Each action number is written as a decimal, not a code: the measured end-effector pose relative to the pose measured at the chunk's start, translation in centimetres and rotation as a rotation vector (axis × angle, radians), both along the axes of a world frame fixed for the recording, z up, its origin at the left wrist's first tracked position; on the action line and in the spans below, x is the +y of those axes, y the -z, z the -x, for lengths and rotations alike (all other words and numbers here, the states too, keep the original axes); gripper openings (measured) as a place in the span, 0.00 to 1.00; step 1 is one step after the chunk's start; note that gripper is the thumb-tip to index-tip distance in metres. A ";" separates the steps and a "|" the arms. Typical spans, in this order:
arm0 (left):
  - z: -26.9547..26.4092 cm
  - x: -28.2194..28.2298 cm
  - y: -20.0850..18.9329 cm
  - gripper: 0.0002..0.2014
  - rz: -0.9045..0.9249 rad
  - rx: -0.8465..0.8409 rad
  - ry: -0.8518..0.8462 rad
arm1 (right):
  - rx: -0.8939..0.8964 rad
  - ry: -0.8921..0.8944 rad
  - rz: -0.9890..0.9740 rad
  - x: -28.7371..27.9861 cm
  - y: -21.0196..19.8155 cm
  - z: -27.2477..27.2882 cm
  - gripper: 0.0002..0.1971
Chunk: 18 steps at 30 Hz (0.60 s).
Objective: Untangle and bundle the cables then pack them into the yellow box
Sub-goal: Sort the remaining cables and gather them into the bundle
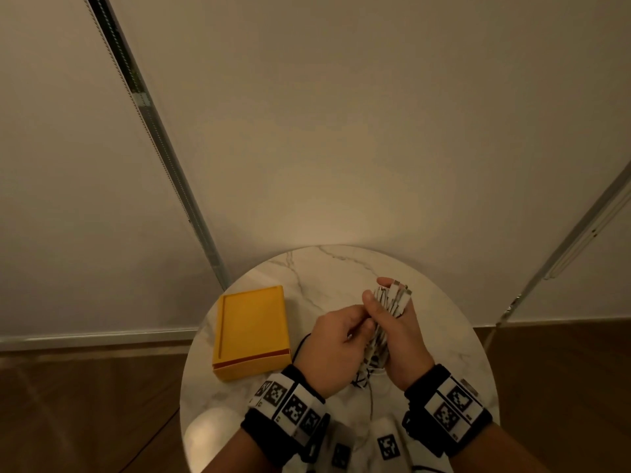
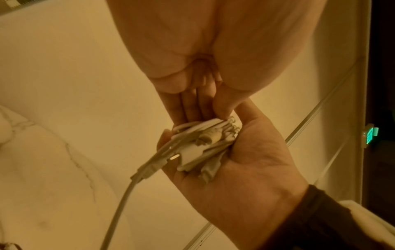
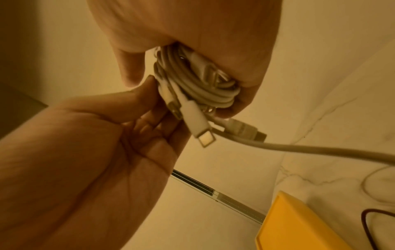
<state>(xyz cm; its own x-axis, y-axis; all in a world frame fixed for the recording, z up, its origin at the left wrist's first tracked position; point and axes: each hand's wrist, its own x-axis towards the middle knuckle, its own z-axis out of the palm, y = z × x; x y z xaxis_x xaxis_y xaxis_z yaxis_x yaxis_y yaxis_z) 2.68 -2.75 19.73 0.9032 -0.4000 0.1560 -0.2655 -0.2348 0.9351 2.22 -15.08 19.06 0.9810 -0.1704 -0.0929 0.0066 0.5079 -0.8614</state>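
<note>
A bundle of white cables is held above the round marble table. The bundle is grasped in the right hand, fingers curled behind it and thumb laid across its front. Strands at the bundle's near side are pinched by the left hand. Loose cable tails hang below both hands to the tabletop. The yellow box lies closed, left of the left hand and apart from it, close to the table's left edge. Bare tabletop is seen beyond the fingertips.
</note>
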 end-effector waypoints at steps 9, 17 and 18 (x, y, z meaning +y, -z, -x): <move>0.5 -1.3 -1.2 0.18 0.074 0.014 0.083 | -0.029 0.002 0.027 -0.6 -0.1 0.2 0.28; 0.7 -1.8 -0.8 0.17 -0.035 -0.053 0.145 | 0.021 -0.106 -0.014 -0.9 -0.8 0.8 0.14; 0.8 -1.9 -0.7 0.17 -0.027 -0.047 0.135 | 0.035 -0.126 0.003 -1.0 -0.9 0.9 0.17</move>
<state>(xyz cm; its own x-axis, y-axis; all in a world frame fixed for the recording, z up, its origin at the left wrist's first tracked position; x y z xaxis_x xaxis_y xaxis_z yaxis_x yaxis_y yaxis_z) 1.92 -4.66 20.43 0.8329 -0.5217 0.1849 -0.3401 -0.2187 0.9146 1.35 -16.07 19.98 0.9908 -0.0466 -0.1267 -0.0867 0.5005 -0.8614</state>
